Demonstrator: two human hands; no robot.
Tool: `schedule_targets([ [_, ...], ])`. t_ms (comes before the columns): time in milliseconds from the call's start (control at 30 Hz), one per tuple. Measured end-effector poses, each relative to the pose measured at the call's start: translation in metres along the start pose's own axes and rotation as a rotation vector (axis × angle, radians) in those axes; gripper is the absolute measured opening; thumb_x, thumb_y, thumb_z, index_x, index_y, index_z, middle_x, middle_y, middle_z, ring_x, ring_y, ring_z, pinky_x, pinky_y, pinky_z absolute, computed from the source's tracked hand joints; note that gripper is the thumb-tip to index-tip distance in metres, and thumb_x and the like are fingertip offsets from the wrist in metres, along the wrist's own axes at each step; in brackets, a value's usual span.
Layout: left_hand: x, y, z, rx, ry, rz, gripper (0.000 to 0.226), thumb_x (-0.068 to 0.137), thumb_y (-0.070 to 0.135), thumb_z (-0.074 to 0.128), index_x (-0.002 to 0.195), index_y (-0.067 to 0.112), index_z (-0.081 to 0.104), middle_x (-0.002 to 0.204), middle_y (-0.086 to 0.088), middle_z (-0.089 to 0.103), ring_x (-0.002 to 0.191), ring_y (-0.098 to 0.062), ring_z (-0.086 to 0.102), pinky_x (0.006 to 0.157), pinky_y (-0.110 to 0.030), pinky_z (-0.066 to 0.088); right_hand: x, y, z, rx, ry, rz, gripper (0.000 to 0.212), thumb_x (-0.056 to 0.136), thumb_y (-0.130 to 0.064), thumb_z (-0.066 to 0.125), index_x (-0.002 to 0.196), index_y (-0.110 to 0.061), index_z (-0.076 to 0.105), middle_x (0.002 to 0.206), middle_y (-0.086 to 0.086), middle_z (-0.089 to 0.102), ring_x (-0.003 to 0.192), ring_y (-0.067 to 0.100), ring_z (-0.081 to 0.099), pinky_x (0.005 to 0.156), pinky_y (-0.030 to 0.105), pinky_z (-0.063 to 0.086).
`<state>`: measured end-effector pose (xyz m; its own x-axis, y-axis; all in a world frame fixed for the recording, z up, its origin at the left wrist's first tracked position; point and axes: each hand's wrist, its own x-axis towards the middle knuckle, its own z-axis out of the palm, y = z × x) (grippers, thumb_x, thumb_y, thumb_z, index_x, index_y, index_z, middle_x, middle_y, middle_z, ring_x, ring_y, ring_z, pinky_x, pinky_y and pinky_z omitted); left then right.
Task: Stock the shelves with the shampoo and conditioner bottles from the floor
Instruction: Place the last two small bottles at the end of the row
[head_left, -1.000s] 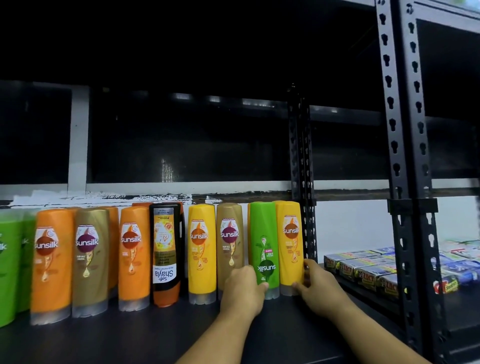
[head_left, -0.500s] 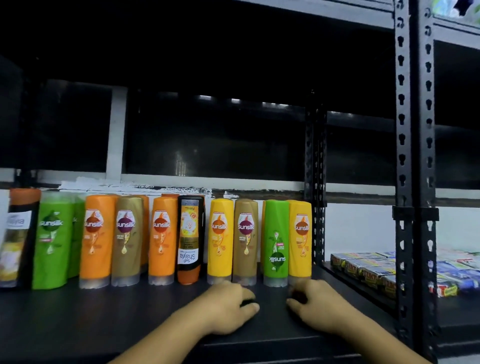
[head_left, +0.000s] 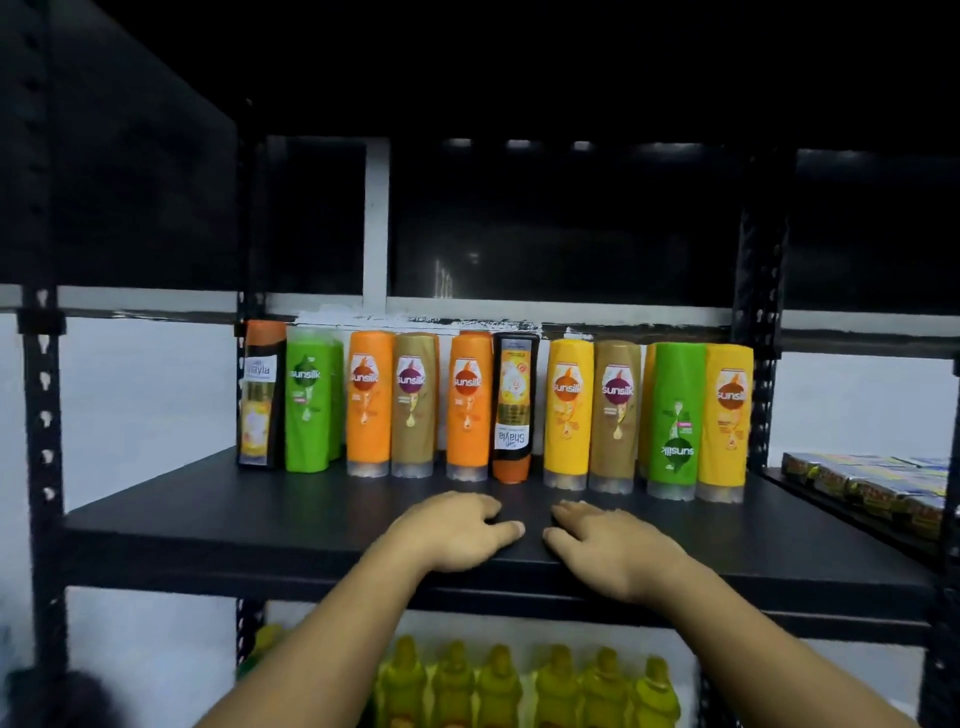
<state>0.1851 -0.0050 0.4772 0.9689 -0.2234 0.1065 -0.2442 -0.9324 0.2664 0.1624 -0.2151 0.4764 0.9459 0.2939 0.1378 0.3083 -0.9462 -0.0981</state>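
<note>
**Entry: shelf board (head_left: 208, 514), mid-height bay.**

- **Stock:** the row of shampoo and conditioner bottles (head_left: 369, 400) is standing along the back edge. Long axes are upright and the line is running left to right.
- **Inverted labels:** the black bottle (head_left: 514, 405) and the right-hand green bottle (head_left: 675, 410) are showing their labels upside down.
- **Hands:** the left hand (head_left: 457, 530) and right hand (head_left: 608, 545) are resting palm-down on the board's front strip. Fingers are loosely bent and neither hand is gripping anything.
- **Key relation:** the row is lying straight ahead of both hands, apart from them across a bare band of board. The left hand is sitting nearer the black bottle, the right nearer the yellow and tan pair.
- **Floor stock:** not in view, presumably lying below and behind, so the next pick is likely calling for a reach downward.
</note>
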Motion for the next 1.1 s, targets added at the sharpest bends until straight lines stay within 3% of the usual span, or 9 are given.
schedule_targets([
  [133,0.0,0.001,0.001,0.004,0.003,-0.011,0.08,0.087,0.081,0.037,0.153,0.035,0.043,0.162,0.008,0.039,0.145,-0.02,0.041,0.114,-0.042,0.039,-0.003,0.003,0.001,-0.02,0.013,0.016,0.063,0.102,-0.057,0.022,0.156,-0.027,0.032,0.164,-0.003,0.03,0.148,0.017,0.031,0.121,0.041,0.024],
  [367,0.002,0.001,0.001,0.004,-0.012,0.03,0.073,0.095,0.075,0.039,0.156,0.035,0.04,0.164,0.013,0.033,0.15,-0.015,0.033,0.119,-0.039,0.032,-0.006,0.002,0.001,-0.023,0.026,0.025,0.061,0.103,-0.057,0.023,0.156,-0.029,0.033,0.165,-0.006,0.028,0.149,0.016,0.03,0.118,0.038,0.024],
  [600,-0.004,0.005,0.0,0.036,-0.022,0.095,0.065,0.1,0.067,0.038,0.157,0.036,0.036,0.165,0.016,0.029,0.153,-0.011,0.027,0.125,-0.039,0.025,-0.007,0.002,0.003,-0.039,0.086,0.014,0.056,0.102,-0.057,0.024,0.145,-0.03,0.047,0.16,-0.008,0.037,0.143,0.016,0.039,0.107,0.038,0.035],
  [733,-0.002,0.006,0.001,0.084,-0.04,0.108,0.064,0.102,0.065,0.033,0.159,0.036,0.031,0.167,0.016,0.024,0.154,-0.008,0.021,0.126,-0.038,0.02,-0.006,0.002,0.003,-0.042,0.115,-0.006,0.055,0.103,-0.056,0.024,0.143,-0.028,0.049,0.158,-0.008,0.041,0.143,0.014,0.038,0.109,0.037,0.034],
  [933,0.002,0.002,0.009,0.129,-0.015,0.172,0.061,0.105,0.057,0.024,0.161,0.031,0.025,0.168,0.016,0.017,0.155,-0.001,0.012,0.128,-0.03,0.013,-0.002,0.008,0.011,-0.016,0.176,-0.022,0.059,0.102,-0.056,0.025,0.152,-0.028,0.04,0.16,-0.01,0.036,0.146,0.012,0.033,0.117,0.035,0.027],
  [1100,-0.004,0.002,0.005,0.102,-0.032,0.194,0.063,0.107,0.052,0.024,0.163,0.024,0.019,0.169,0.012,0.013,0.155,0.001,0.004,0.124,-0.019,0.001,-0.003,0.01,0.008,0.035,0.102,-0.026,0.063,0.101,-0.055,0.023,0.156,-0.026,0.033,0.164,-0.008,0.028,0.152,0.01,0.021,0.125,0.035,0.015],
])
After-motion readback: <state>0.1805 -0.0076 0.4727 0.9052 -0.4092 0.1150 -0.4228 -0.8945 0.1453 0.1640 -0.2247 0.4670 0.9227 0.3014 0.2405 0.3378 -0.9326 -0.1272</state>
